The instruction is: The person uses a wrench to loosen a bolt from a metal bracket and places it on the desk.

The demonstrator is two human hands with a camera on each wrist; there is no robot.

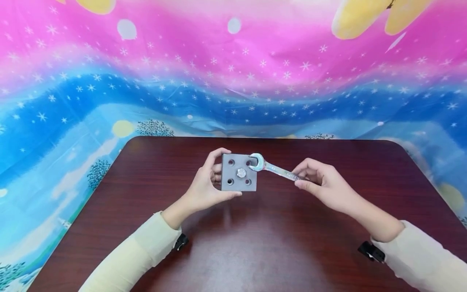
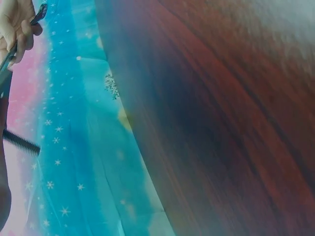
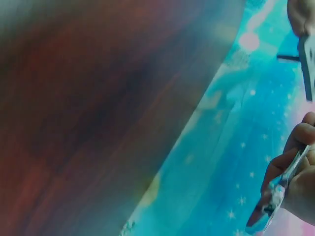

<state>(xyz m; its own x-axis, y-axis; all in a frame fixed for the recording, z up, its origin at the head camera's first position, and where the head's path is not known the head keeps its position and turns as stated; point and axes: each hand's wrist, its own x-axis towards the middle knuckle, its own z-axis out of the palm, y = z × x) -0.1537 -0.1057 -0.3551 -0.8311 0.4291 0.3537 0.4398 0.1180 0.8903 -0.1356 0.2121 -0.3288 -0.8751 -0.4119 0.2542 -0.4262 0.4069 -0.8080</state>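
Wrench (image 1: 278, 170) right of plate (image 1: 239, 163)

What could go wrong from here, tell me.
The left hand holds the plate above the table, so it might drop. The right hand grips the wrench near one end, so it could slip. The wrench's far end is off the bolt head and may scrape the plate.

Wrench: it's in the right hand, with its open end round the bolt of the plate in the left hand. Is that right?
Not quite: the open end of the wrench isn't round the bolt. The head view shows it at the upper-right corner of the plate. The rest stands.
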